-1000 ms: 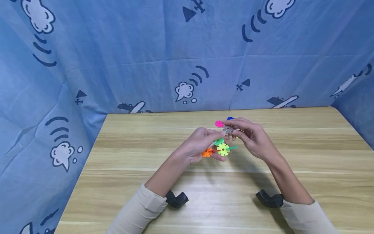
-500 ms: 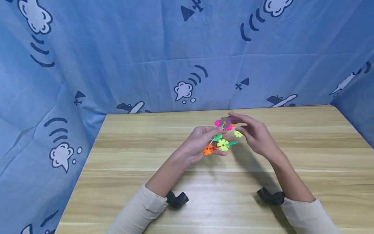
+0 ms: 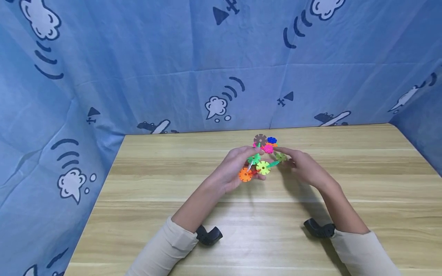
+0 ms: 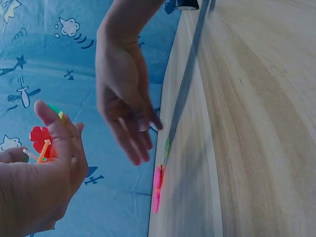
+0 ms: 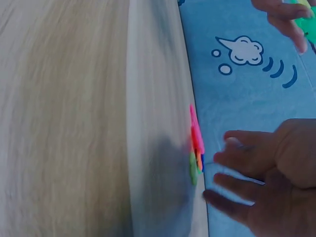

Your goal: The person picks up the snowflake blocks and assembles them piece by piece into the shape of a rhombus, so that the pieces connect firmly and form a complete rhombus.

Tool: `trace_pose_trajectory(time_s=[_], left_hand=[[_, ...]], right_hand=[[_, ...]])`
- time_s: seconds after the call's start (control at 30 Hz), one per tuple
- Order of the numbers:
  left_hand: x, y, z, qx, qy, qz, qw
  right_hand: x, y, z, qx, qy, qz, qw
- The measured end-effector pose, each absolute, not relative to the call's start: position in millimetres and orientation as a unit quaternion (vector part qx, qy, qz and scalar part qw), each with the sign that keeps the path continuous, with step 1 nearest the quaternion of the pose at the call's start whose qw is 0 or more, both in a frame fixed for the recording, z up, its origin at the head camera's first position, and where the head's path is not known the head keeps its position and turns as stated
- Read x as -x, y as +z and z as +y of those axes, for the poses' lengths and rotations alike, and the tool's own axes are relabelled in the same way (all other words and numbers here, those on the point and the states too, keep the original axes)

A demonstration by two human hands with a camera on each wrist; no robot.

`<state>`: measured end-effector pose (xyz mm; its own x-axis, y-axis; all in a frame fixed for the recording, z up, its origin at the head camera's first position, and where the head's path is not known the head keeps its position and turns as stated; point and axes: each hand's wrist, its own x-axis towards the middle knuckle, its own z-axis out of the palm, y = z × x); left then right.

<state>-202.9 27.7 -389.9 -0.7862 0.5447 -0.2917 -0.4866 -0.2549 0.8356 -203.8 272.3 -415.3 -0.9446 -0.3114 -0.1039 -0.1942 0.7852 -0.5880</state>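
My left hand grips a cluster of joined plastic snowflake discs between thumb and fingers. In the head view it includes an orange disc, a yellow disc, a green disc and a grey-brown disc at the top. The left wrist view shows a red disc beside those fingers. My right hand holds nothing, its fingers loosely extended by a yellow-green disc. In the right wrist view these fingertips hang apart from the loose discs on the table.
Several loose discs lie together on the wooden table, among them a blue disc and a pink disc. A blue patterned curtain rises behind the table. Black curved devices sit at both wrists.
My right hand has let go of the grey-brown disc and moved down towards the yellow-green one. The grey-brown disc now stands out at the top of the cluster in my left hand.
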Motion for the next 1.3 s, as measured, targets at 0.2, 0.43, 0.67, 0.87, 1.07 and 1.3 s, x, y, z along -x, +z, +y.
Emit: trace_pose_trajectory(time_s=[0.2,0.43,0.67,0.87,1.07,1.3], left_hand=[[202.8,-390.1,26.9,-0.026,0.789,0.523,0.323],[202.0,-390.2,26.5,-0.035,0.790,0.521,0.322],[202.7,-390.9,29.3,0.011,0.781,0.540,0.314],[203.0,-392.7,28.5,0.021,0.779,0.547,0.305],[205.6,-394.0,28.5,0.036,0.782,0.545,0.299],[206.7,-394.4,26.9,0.036,0.786,0.538,0.302]], right_hand=[[205.4,-425.4,275.7,0.158,-0.249,0.951,0.096],[206.9,-427.9,276.5,0.124,-0.250,0.954,0.111],[206.1,-428.1,278.3,0.112,-0.262,0.950,0.130],[207.1,-425.8,279.0,0.097,-0.299,0.945,0.095],[206.4,-419.1,279.8,0.076,-0.389,0.915,0.078],[203.5,-410.0,278.9,0.070,-0.464,0.880,0.068]])
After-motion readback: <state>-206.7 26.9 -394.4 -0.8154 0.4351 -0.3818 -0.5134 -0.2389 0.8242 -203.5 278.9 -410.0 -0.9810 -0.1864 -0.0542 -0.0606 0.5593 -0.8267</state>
